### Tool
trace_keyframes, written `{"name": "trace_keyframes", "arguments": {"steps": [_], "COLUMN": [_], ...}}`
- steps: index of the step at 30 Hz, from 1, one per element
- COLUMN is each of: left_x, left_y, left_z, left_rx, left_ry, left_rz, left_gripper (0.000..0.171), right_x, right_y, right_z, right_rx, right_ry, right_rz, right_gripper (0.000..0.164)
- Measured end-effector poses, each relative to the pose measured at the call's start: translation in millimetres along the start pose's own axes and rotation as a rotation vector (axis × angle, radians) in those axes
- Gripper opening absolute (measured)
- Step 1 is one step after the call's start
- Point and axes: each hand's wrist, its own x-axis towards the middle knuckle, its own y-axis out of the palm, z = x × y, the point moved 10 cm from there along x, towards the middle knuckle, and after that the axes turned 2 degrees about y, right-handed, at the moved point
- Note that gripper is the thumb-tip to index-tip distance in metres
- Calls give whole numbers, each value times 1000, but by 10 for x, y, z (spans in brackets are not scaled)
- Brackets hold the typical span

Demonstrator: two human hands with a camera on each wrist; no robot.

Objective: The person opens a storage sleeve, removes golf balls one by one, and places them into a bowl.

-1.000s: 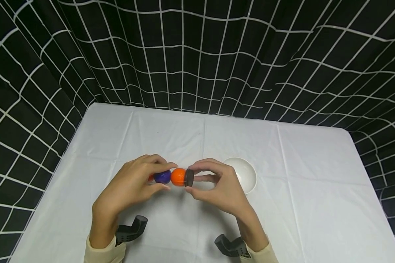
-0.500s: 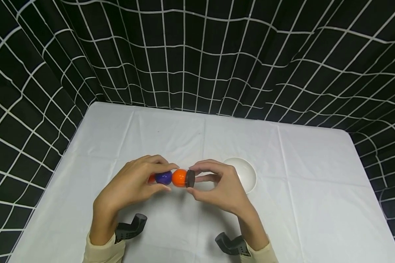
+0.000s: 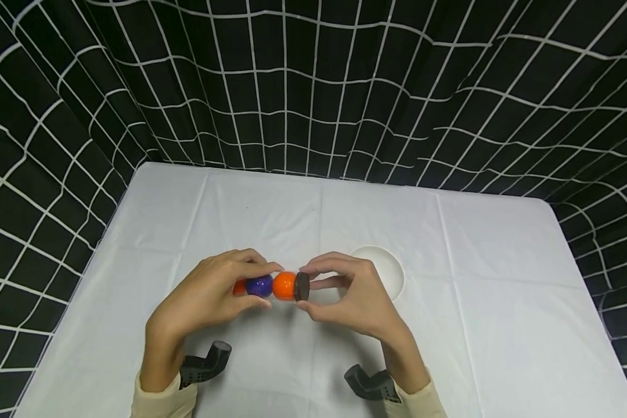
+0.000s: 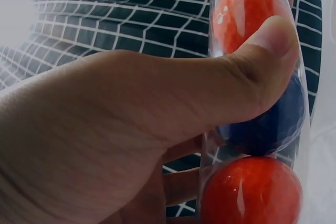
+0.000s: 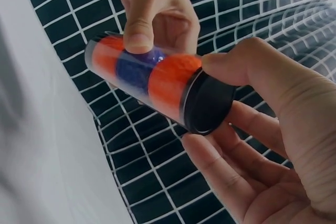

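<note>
A clear plastic tube [image 5: 142,85] lies sideways between my two hands, above the table. Inside it are an orange ball [image 3: 284,285], a dimpled dark blue ball [image 4: 268,127] and a red-orange ball [image 4: 252,192], lined up in a row. My left hand [image 3: 204,296] grips the tube's body, its thumb across the blue ball in the left wrist view and fingers behind. On the right end sits a black cap [image 5: 210,103], which my right hand [image 3: 355,296] pinches at its edge between thumb and fingers. The tube's left end is hidden by my left hand in the head view.
A white bowl [image 3: 389,273] stands on the white-covered table [image 3: 491,325] just behind my right hand. Dark wrist mounts [image 3: 206,366] stick out below both wrists. Black cloth with a white grid [image 3: 303,87] hangs behind and on both sides.
Both hands keep their hold on the tube and cap. The capped end has tilted slightly, so more of the cap's flat face shows. The head view has shifted a little.
</note>
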Motion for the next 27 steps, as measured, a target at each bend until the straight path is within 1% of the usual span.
{"name": "trace_keyframes", "arguments": {"steps": [4, 6, 8, 12, 17, 21, 24, 27], "left_x": [-31, -37, -27, 14, 33, -7, -55, -63], "left_y": [23, 1, -22, -29, -26, -51, -92, -120], "left_z": [24, 39, 46, 46, 48, 83, 103, 84], "left_rx": [-21, -20, -13, -4, -22, -66, -87, -103], "left_ry": [-10, -16, -16, -7, 5, -11, -31, -21], "left_rz": [4, -9, -18, -5, 1, -1, -11, -16], "left_gripper": [55, 56, 56, 55, 56, 56, 55, 54], "right_x": [-10, 5, 23, 37, 34, 18, 3, 3], "right_y": [19, 28, 29, 15, 6, 27, 50, 52], "right_z": [6, 14, 16, -2, -3, 24, 70, 128], "right_rx": [3, 4, -2, -3, 14, 37, 74, 92], "right_ry": [7, -2, -8, -9, 6, 11, 1, -22], "right_rz": [9, 11, 8, -4, -6, 10, 22, 16], "right_gripper": [44, 44, 45, 46, 46, 45, 45, 46]}}
